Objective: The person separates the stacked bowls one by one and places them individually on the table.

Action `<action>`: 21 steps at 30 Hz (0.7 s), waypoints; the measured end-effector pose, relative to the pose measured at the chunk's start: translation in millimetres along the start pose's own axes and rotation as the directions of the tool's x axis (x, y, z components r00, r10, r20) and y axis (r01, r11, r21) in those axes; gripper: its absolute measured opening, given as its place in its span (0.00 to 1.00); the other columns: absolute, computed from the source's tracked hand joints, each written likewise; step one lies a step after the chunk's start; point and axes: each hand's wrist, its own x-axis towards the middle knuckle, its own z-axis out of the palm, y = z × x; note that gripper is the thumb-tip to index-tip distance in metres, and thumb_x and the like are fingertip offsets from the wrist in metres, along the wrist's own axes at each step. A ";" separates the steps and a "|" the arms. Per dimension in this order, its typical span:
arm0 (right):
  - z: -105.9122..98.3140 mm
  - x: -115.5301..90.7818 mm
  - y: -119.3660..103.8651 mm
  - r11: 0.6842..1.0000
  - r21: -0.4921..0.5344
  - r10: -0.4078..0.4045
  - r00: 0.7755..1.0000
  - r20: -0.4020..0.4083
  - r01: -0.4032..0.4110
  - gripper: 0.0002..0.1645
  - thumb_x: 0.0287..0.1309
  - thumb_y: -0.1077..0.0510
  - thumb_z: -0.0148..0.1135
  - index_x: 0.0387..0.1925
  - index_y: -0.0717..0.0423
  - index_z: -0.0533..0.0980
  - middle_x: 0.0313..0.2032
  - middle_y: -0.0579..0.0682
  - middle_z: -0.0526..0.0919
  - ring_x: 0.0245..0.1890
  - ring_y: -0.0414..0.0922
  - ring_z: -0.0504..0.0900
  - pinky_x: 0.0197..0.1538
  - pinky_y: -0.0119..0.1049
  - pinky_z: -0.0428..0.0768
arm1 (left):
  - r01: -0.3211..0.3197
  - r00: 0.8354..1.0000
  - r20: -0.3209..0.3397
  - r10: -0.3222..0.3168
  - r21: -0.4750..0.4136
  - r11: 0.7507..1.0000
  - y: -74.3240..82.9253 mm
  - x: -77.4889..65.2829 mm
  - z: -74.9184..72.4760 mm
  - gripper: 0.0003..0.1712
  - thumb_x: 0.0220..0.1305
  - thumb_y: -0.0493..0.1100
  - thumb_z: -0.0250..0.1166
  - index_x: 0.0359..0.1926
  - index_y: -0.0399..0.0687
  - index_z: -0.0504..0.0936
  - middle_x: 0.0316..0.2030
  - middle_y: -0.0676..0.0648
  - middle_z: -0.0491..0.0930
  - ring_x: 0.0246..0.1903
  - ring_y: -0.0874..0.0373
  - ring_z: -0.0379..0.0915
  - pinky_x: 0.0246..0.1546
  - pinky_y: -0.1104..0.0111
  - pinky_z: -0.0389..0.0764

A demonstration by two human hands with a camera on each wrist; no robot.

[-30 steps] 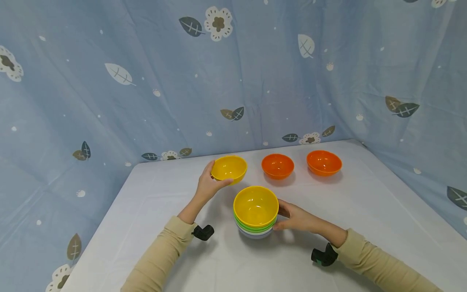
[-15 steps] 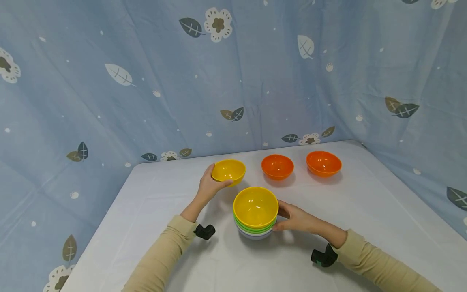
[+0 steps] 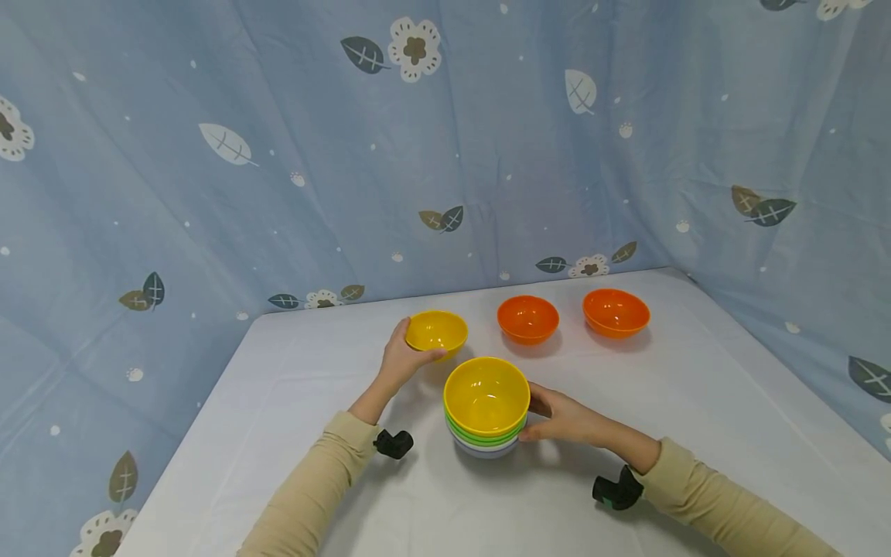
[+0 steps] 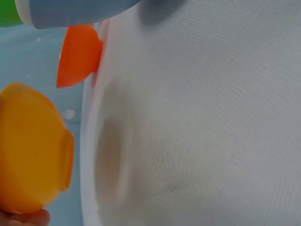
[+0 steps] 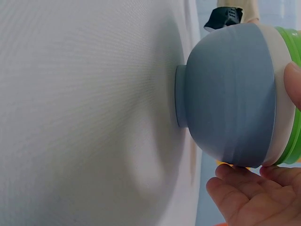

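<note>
My left hand (image 3: 404, 360) holds a small yellow bowl (image 3: 437, 331) by its side, thumb at the near rim and fingers round the far left. In the left wrist view this yellow bowl (image 4: 33, 150) hangs above the cloth, its shadow apart from its base. My right hand (image 3: 564, 418) grips the right side of a stack of nested bowls (image 3: 487, 398), with yellow on top, green below, then white and blue-grey. Seen from the right wrist, the thumb lies on the near side of the stack and the fingers (image 5: 249, 188) touch the blue-grey bowl (image 5: 230, 94) from beneath its rim.
Two orange bowls stand at the back, one (image 3: 528, 319) behind the stack and one (image 3: 616, 313) farther right. A white cloth (image 3: 313, 371) covers the table. Behind it hangs a blue patterned curtain (image 3: 313, 155). Black cameras (image 3: 394, 444) sit at both wrists.
My left hand and the small yellow bowl have come slightly down in the head view, a little nearer the stack. The right hand and the stack stay where they were.
</note>
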 end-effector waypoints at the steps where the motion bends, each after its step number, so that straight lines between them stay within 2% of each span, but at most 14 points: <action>1: 0.0 0.0 -0.2 1.000 0.001 -0.001 1.000 0.001 0.001 0.47 0.40 0.51 0.63 0.60 0.52 0.49 0.59 0.46 0.55 0.56 0.44 0.59 0.55 0.40 0.60 | -0.003 1.000 0.001 0.003 -0.003 1.000 -0.3 0.0 0.6 0.55 0.34 0.54 0.68 0.60 0.40 0.49 0.56 0.44 0.57 0.51 0.51 0.58 0.51 0.59 0.62; 15: 0.2 -0.2 0.7 1.000 -0.009 0.007 1.000 -0.007 -0.007 0.47 0.39 0.51 0.63 0.60 0.53 0.50 0.59 0.47 0.55 0.56 0.44 0.60 0.55 0.41 0.61 | 0.054 0.999 0.005 -0.054 0.012 0.998 -6.2 3.4 8.9 0.54 0.33 0.54 0.69 0.60 0.43 0.51 0.55 0.45 0.59 0.50 0.52 0.58 0.52 0.60 0.61; 21: 0.4 -0.4 0.3 1.000 0.001 0.002 1.000 -0.003 -0.002 0.47 0.40 0.51 0.63 0.60 0.52 0.49 0.59 0.46 0.55 0.56 0.44 0.59 0.55 0.41 0.60 | 0.029 1.000 0.003 -0.029 0.016 0.999 -9.9 4.0 12.5 0.54 0.33 0.53 0.69 0.60 0.41 0.51 0.54 0.43 0.59 0.50 0.51 0.59 0.51 0.59 0.61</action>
